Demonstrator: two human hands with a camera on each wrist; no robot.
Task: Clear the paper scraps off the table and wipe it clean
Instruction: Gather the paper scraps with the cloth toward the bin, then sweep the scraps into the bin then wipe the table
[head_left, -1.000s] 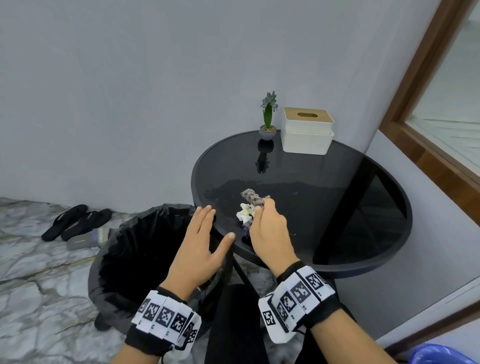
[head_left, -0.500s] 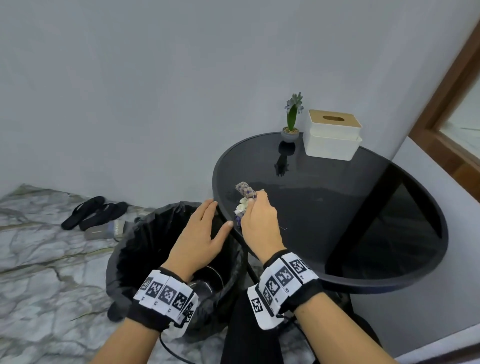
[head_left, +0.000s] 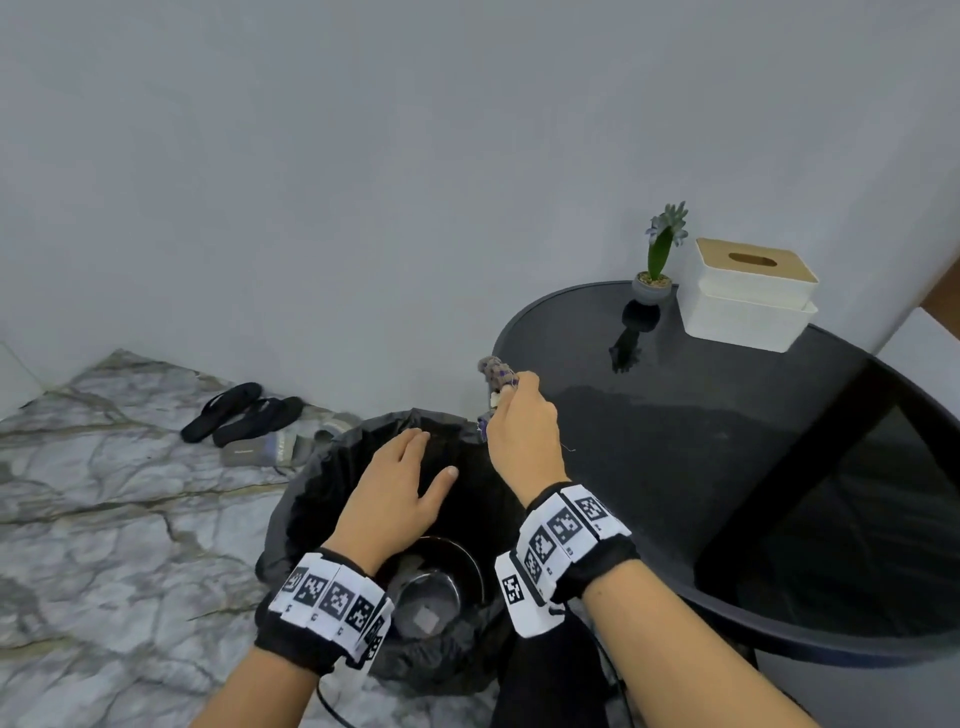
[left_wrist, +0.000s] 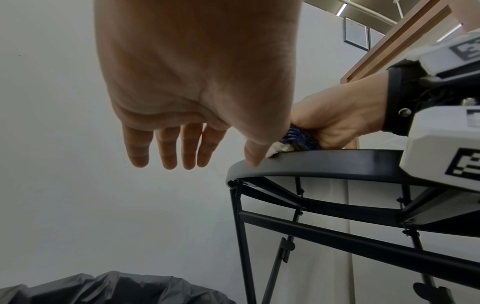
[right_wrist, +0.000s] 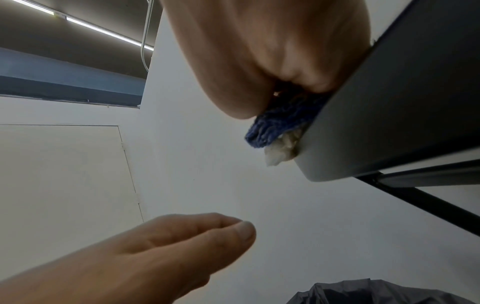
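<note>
Head view: my right hand (head_left: 524, 431) grasps the blue knitted rag (right_wrist: 280, 123) and has dragged the white paper scraps (right_wrist: 281, 151) from mid-table to the round black glass table (head_left: 675, 467)'s rim — they overhang the black-lined bin (head_left: 332, 467), about to drop. My left hand (head_left: 400, 488) waits released, cupped below.

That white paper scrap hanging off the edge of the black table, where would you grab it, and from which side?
Grip the free white tip of the paper scrap that juts past the table rim, coming from below and outside, where the open left hand waits over the bin. The rest seems pinned under the blue cloth that the right hand holds.
</note>
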